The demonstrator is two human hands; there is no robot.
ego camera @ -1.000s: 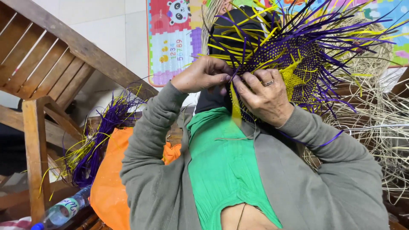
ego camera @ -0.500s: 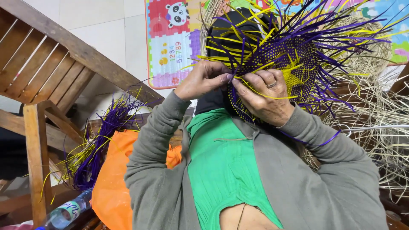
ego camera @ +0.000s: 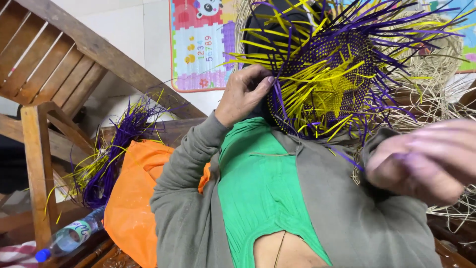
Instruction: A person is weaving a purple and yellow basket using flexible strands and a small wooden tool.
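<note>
A half-woven piece of purple and yellow strips (ego camera: 337, 79), with loose strip ends sticking out all round, rests on my lap above my green top. My left hand (ego camera: 244, 94) pinches its left edge, fingertips on the purple and yellow strips. My right hand (ego camera: 421, 161) is off the weave, close to the camera at the right and blurred. Its fingers look curled; whether it holds a strip cannot be told. A thin purple strip (ego camera: 344, 158) runs from the weave toward that hand.
At the left stands a wooden chair frame (ego camera: 37, 149), with a bundle of purple and yellow strips (ego camera: 106, 159), an orange bag (ego camera: 134, 198) and a plastic bottle (ego camera: 69, 235) beside it. Pale straw-coloured fibres (ego camera: 441, 74) pile at the right. A colourful play mat (ego camera: 201, 44) lies beyond.
My right hand has left the weave and swung down to the right, toward the camera. My left hand stays at the weave's left edge.
</note>
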